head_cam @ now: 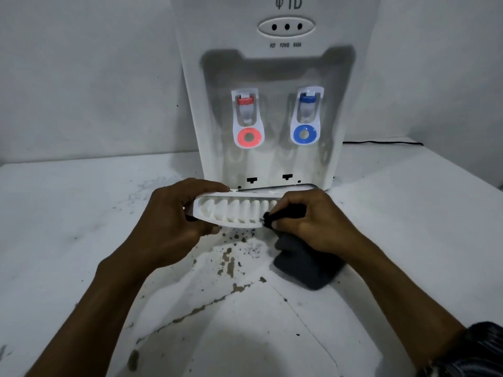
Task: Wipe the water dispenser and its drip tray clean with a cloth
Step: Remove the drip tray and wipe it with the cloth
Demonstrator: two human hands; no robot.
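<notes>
A white water dispenser (272, 63) stands against the wall, with a red tap (246, 118) on the left and a blue tap (306, 115) on the right. The white slotted drip tray (234, 210) is off the dispenser and tilted toward me in front of its base. My left hand (174, 213) grips the tray's left end. My right hand (313, 221) pinches a dark cloth (307, 265) and presses a corner of it into the tray's right slots. The rest of the cloth hangs down onto the counter.
The white counter (81, 213) is stained, with brown specks and chipped paint (228, 259) just below the tray. A black cord (381, 143) runs along the wall to the right of the dispenser. The dispenser's empty tray slot (283, 186) shows behind the hands.
</notes>
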